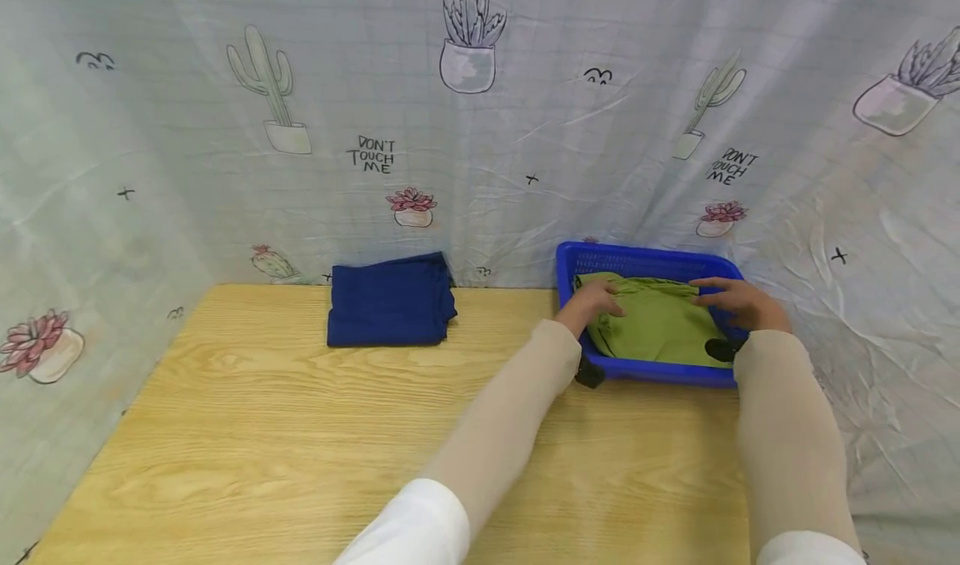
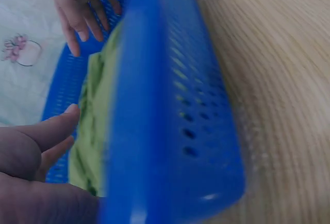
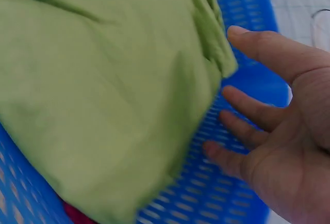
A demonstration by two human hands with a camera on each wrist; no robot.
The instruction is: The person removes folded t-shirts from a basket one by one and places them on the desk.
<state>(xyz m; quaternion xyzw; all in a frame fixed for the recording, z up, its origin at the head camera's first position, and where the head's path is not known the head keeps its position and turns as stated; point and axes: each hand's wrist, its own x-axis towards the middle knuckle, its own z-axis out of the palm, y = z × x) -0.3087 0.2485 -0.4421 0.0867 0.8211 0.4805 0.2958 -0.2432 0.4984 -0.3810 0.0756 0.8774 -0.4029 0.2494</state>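
A folded green cloth (image 1: 660, 323) lies inside a blue plastic basket (image 1: 645, 371) with perforated walls. My left hand (image 1: 596, 298) is over the cloth's left side, its thumb and fingers spread and loosely bent. On the opposite side, my right hand (image 1: 738, 302) reaches over the basket's right end. In the right wrist view the fingers (image 3: 252, 105) of that hand are apart, beside the edge of the green cloth (image 3: 113, 90), with nothing in their grasp. A bit of dark red fabric (image 3: 77, 213) peeks out beneath the green cloth.
A folded dark blue cloth (image 1: 388, 302) lies on the wooden table (image 1: 300, 432), left of the basket near the back edge. Behind and at both sides hangs a pale curtain (image 1: 525, 132) printed with potted plants. The basket stands at the table's back right corner.
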